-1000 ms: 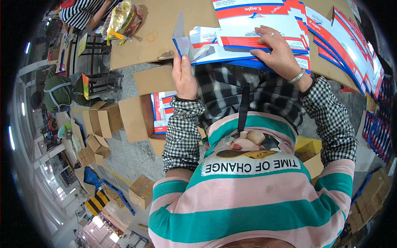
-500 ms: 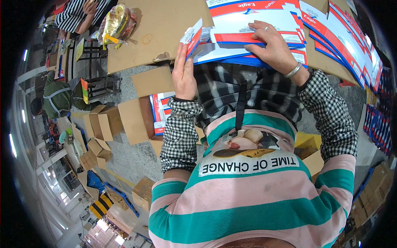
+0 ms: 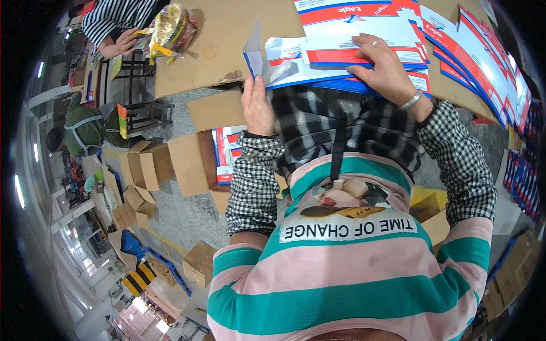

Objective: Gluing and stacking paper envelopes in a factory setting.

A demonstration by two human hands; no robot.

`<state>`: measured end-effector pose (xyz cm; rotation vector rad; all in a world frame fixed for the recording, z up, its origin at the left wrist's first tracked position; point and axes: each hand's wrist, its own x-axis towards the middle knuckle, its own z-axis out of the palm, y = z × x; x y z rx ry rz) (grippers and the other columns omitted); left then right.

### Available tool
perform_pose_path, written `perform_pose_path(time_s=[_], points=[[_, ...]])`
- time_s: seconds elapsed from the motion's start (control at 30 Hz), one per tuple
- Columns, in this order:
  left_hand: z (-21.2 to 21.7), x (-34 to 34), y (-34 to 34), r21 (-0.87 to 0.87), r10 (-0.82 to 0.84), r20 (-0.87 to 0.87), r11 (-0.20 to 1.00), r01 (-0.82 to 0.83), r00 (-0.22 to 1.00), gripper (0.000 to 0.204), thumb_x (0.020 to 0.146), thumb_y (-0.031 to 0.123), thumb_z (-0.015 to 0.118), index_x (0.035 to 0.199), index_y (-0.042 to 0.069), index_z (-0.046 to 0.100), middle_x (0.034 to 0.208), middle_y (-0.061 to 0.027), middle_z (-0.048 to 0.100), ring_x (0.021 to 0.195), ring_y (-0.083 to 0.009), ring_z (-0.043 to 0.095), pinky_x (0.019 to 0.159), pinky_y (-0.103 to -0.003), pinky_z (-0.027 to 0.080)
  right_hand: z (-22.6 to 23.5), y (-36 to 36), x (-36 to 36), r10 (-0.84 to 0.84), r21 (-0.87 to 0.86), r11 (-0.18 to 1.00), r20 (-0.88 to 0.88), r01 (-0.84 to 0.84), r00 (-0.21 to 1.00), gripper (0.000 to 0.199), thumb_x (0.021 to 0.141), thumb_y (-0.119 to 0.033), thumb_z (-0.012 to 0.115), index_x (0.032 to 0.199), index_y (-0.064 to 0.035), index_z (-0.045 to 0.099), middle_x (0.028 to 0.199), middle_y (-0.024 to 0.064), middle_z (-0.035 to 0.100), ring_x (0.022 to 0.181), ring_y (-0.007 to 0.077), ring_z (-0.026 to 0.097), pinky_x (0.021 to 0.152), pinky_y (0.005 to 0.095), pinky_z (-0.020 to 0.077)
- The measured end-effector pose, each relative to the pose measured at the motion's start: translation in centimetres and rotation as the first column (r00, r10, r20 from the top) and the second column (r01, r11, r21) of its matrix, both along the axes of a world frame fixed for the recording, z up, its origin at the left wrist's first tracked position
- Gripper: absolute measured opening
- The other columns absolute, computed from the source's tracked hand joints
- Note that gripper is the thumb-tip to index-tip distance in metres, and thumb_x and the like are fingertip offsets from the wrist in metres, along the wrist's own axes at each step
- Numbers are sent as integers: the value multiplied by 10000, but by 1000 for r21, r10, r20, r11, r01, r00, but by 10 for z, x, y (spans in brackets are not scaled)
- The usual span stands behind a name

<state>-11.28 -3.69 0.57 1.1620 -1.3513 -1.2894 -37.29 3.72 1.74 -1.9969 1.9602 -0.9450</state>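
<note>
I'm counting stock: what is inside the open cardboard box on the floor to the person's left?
The open cardboard box holds upright flat packs in red, white and blue. How many, and what lies beneath them, is hidden by the box wall and the left hand's sleeve.

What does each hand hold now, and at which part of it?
The left hand grips the flat carton at its raised left end flap; the right hand presses flat on top of it.

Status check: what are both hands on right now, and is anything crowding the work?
Left hand pinching upright end flap of flat white, red and blue carton blank. Right hand pressing flat on it. More printed blanks fanned alongside on brown cardboard-topped table; none overlaps the flap.
</note>
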Motion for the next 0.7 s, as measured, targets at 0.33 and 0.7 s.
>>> perform_pose_path(time_s=[0.33,0.7], points=[[5,-5,3,73,12,-214,997,4,977,336,949,263,437,1122,-14,516,903,2,509,759,-67,406,646,-208,349,3,4,1,-51,114,992,54,45,997,266,759,-224,679,858,1,577,1226,166,524,1176,312,443,963,381,393],[15,-6,4,-129,-175,137,973,193,975,414,905,158,452,1277,-22,426,1312,-152,381,1201,-223,360,981,-300,294,9,-1,-2,-34,32,999,27,34,999,282,755,-234,673,857,16,594,1223,170,525,1178,310,439,968,374,389]])
